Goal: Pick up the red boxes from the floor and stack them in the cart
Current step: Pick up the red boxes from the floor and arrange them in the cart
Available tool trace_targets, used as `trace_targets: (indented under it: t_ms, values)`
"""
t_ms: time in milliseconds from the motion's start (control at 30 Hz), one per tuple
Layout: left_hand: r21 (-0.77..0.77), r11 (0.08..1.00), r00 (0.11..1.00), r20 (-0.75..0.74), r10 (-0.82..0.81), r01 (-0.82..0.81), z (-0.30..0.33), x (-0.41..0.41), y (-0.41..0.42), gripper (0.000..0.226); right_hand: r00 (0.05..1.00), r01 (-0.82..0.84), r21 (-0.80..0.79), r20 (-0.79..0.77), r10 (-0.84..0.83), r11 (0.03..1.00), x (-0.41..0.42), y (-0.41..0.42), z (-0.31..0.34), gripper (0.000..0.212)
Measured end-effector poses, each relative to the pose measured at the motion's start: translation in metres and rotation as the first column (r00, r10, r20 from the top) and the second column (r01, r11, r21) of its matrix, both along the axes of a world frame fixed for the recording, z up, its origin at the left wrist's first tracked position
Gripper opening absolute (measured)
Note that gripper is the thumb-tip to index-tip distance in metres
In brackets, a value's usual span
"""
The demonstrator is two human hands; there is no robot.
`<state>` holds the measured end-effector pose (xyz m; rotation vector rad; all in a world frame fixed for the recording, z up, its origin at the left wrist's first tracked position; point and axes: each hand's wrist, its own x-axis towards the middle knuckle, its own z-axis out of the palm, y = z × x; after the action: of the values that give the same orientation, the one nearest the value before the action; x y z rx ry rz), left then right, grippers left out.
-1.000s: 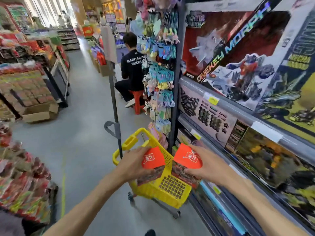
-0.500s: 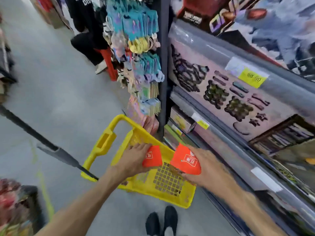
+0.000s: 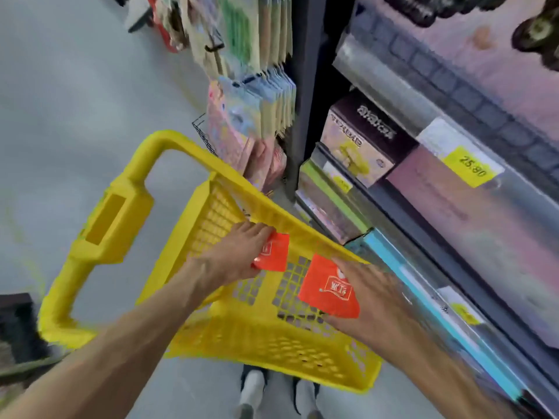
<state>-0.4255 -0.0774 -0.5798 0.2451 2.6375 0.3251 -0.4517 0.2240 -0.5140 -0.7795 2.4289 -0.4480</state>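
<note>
A small yellow plastic cart (image 3: 263, 337) stands right below me, its handle at the left. My left hand (image 3: 233, 255) grips one red box (image 3: 273, 252) inside the basket, near the far wall. My right hand (image 3: 369, 300) holds a second red box (image 3: 328, 287) with a white logo, low inside the basket on the right side. Through the mesh bottom I see the floor. Whether either box rests on the basket bottom I cannot tell.
A shelf unit (image 3: 453, 176) with boxed toys and yellow price tags runs along the right, close to the cart. Hanging packets on a rack (image 3: 257, 95) crowd the cart's far end. Grey floor (image 3: 75, 101) lies to the left. My feet (image 3: 278, 391) show under the cart.
My view has tilted down from the aisle to the cart. Both hands have lowered their red boxes from above the rim into the basket.
</note>
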Motion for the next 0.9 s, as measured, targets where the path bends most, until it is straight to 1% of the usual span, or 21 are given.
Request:
trace_targets:
  t_ms: [67,167,233,333,467,600,733,800,900]
  values:
    - [-0.003,0.999,0.999,0.001,-0.046,0.046,-0.023,-0.003,-0.001,0.084,1.000,0.023,-0.006,0.004,-0.023,1.000,0.005,-0.004,-0.022,0.101]
    - [0.001,0.995,0.995,0.002,-0.103,0.103,-0.051,-0.008,-0.005,0.090,0.999,0.040,-0.046,0.023,-0.039,0.998,0.013,-0.010,-0.047,0.101]
    - [-0.004,0.990,0.990,0.000,-0.139,0.139,-0.063,-0.013,-0.007,0.094,0.999,0.053,-0.062,0.017,-0.052,0.997,0.017,-0.013,-0.060,0.103]
    - [-0.031,0.986,0.986,-0.015,-0.166,0.165,-0.074,-0.020,-0.008,0.096,0.997,0.081,-0.051,0.001,-0.081,0.995,0.021,-0.017,-0.076,0.100]
    - [-0.085,0.992,0.991,-0.084,-0.099,0.092,-0.081,-0.015,-0.021,0.098,0.997,0.081,-0.028,-0.004,-0.081,0.996,0.021,-0.026,-0.097,0.100]
    - [-0.080,0.996,0.993,-0.106,-0.044,0.035,-0.077,-0.007,-0.025,0.096,0.992,0.108,-0.031,-0.055,-0.110,0.994,0.022,-0.041,-0.112,0.097]
    - [-0.075,0.996,0.992,-0.112,-0.055,0.047,-0.084,-0.007,-0.024,0.089,0.988,0.106,-0.022,-0.114,-0.108,0.994,0.017,-0.061,-0.129,0.098]
    - [-0.076,0.997,0.992,-0.124,-0.038,0.029,-0.088,-0.008,-0.027,0.093,0.978,0.098,-0.014,-0.182,-0.099,0.995,0.014,-0.073,-0.138,0.098]
    - [-0.089,0.996,0.989,-0.144,-0.033,0.021,-0.094,-0.005,-0.029,0.098,0.968,0.130,-0.012,-0.216,-0.129,0.991,0.013,-0.088,-0.150,0.099]
